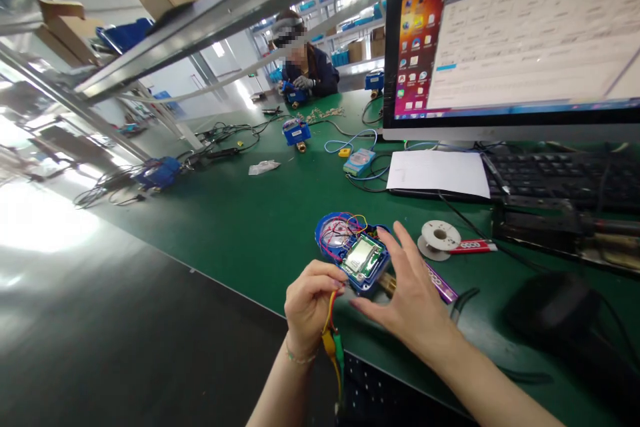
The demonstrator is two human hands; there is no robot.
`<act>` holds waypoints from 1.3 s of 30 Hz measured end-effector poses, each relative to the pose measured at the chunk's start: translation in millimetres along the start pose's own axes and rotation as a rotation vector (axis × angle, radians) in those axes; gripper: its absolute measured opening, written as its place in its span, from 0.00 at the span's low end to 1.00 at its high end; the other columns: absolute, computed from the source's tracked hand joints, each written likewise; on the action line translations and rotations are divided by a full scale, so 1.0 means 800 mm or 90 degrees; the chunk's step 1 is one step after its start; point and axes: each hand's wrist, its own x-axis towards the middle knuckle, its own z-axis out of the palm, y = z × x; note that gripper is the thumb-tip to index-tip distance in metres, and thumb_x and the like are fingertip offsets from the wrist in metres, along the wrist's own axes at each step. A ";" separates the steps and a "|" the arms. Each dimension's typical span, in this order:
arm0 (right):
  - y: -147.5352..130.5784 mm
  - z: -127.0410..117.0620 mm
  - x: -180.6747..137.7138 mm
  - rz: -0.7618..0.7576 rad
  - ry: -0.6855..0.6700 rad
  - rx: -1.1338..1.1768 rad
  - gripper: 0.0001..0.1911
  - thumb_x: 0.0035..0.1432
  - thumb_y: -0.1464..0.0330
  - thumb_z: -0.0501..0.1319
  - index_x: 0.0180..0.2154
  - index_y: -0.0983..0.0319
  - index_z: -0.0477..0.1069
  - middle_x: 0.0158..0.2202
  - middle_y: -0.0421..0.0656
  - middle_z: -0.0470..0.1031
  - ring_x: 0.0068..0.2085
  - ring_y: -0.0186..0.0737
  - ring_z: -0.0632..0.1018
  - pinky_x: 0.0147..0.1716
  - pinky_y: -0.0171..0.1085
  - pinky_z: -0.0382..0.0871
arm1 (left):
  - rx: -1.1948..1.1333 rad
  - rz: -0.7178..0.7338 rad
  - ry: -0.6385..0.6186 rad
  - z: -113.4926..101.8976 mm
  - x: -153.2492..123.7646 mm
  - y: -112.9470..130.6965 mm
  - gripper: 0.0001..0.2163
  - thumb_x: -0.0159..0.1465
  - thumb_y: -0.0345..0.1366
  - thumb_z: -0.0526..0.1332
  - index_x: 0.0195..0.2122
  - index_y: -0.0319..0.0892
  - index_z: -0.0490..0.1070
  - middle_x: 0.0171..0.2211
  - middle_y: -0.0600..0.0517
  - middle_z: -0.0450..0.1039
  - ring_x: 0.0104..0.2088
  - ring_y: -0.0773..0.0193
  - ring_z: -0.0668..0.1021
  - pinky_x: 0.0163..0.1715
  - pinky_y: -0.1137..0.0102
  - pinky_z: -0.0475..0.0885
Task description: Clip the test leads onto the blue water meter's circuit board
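An opened blue meter (356, 255) lies on the green table (240, 227), with a green circuit board and small screen on top and red and yellow wires coiled in its round shell behind. My left hand (310, 303) is closed in a pinch at the board's near left edge, with red, yellow and green clip leads (333, 340) hanging below it. My right hand (413, 300) rests against the meter's right side, thumb and forefinger spread around the housing and a brass fitting (387, 283).
A solder spool (439, 239) and a red tube lie right of the meter. Paper (437, 173), a keyboard (560, 177), a monitor (515, 40) and a mouse (550, 310) stand at the right. More blue meters and cables lie farther back, where another person works at the table's far end.
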 end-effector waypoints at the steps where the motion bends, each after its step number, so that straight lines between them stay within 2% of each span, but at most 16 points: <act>1: 0.004 0.010 -0.002 0.025 -0.019 -0.015 0.55 0.37 0.64 0.73 0.62 0.62 0.46 0.63 0.60 0.47 0.60 0.62 0.59 0.52 0.62 0.65 | 0.027 0.013 -0.020 -0.003 0.003 -0.004 0.06 0.60 0.21 0.61 0.35 0.38 0.70 0.33 0.50 0.73 0.34 0.68 0.75 0.32 0.75 0.72; 3: 0.009 0.026 -0.003 0.043 -0.015 -0.017 0.55 0.39 0.65 0.72 0.63 0.62 0.43 0.62 0.61 0.47 0.60 0.62 0.58 0.53 0.61 0.64 | 0.060 0.024 -0.038 -0.008 0.006 -0.013 0.05 0.60 0.21 0.61 0.34 0.37 0.70 0.32 0.50 0.74 0.33 0.67 0.75 0.31 0.74 0.72; 6: 0.012 0.037 -0.002 0.035 0.024 -0.002 0.48 0.44 0.67 0.67 0.62 0.64 0.44 0.61 0.60 0.50 0.60 0.59 0.58 0.54 0.58 0.64 | 0.086 0.013 -0.028 -0.011 0.005 -0.024 0.05 0.60 0.21 0.62 0.32 0.37 0.71 0.32 0.51 0.73 0.32 0.69 0.75 0.31 0.75 0.72; 11: 0.016 0.030 -0.003 0.005 0.003 0.022 0.42 0.49 0.65 0.63 0.62 0.62 0.48 0.61 0.56 0.50 0.60 0.55 0.60 0.55 0.55 0.65 | 0.111 0.023 -0.055 -0.008 0.001 -0.027 0.03 0.61 0.24 0.62 0.32 0.38 0.71 0.30 0.51 0.73 0.31 0.69 0.75 0.30 0.74 0.72; 17: 0.016 0.028 -0.009 -0.026 0.012 0.019 0.36 0.51 0.66 0.61 0.60 0.64 0.51 0.60 0.57 0.52 0.60 0.54 0.59 0.55 0.54 0.65 | 0.148 0.054 -0.085 -0.007 -0.010 -0.022 0.02 0.63 0.26 0.60 0.33 0.36 0.72 0.30 0.49 0.75 0.31 0.66 0.76 0.33 0.69 0.71; 25: 0.016 0.026 -0.012 -0.045 0.000 0.011 0.36 0.52 0.66 0.61 0.60 0.64 0.51 0.61 0.57 0.51 0.61 0.56 0.58 0.55 0.56 0.65 | 0.136 0.031 -0.058 -0.010 -0.014 -0.023 0.03 0.63 0.27 0.61 0.32 0.37 0.72 0.29 0.50 0.75 0.30 0.66 0.76 0.31 0.70 0.71; 39: 0.014 0.027 -0.008 -0.046 -0.005 0.007 0.35 0.53 0.65 0.61 0.60 0.64 0.52 0.61 0.57 0.51 0.61 0.56 0.58 0.55 0.56 0.65 | 0.129 0.031 -0.092 -0.016 -0.013 -0.025 0.02 0.62 0.26 0.62 0.32 0.35 0.72 0.30 0.49 0.75 0.31 0.65 0.77 0.32 0.69 0.71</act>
